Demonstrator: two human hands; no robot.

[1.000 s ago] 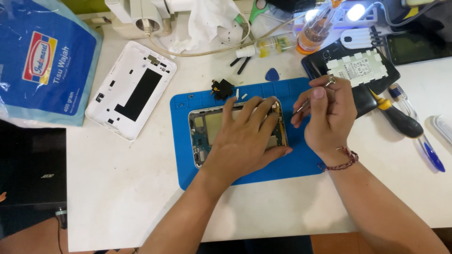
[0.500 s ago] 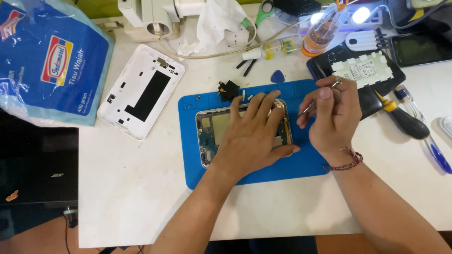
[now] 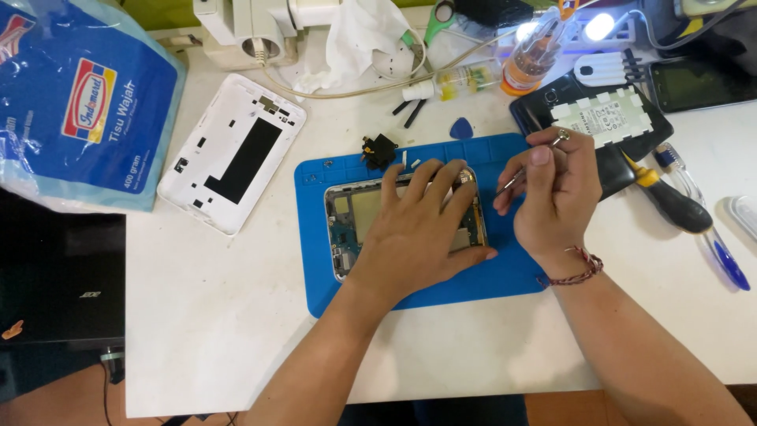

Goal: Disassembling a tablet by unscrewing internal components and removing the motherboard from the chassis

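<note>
**Clerk:** On the blue work mat [image 3: 331, 292], centre of the white table [image 3: 213, 331]: one opened tablet [image 3: 351, 217], back cover off, circuit board and metal frame exposed. Beside it, to the upper left, the white back cover [image 3: 233, 162], lying inside up.

**Checker:** Hands?

**Clerk:** Left hand [image 3: 418, 233]: laid flat over the tablet's right half, fingers spread, pressing it to the mat; nothing gripped. Right hand [image 3: 556, 201]: fingers pinched together on a slim metal tool [image 3: 516, 180], its tip angled toward the tablet's upper right corner.

**Checker:** Step in hand?

**Clerk:** By judgement, work on a small part at that corner, a screw or a connector. The tip's exact contact point is hidden by the left fingers; cannot tell whether it touches.

**Checker:** What does the next move require?

**Clerk:** Probably a steady hold-down from the left hand and a fine, light motion of the tool tip, so that the board is not scratched.

**Checker:** Other items?

**Clerk:** Small black part [image 3: 378, 150] at the mat's top edge; blue pick [image 3: 461, 128]; battery on a dark device [image 3: 603, 118]; black-handled screwdriver [image 3: 670, 201]; blue tissue packet [image 3: 79, 102], far left.
</note>
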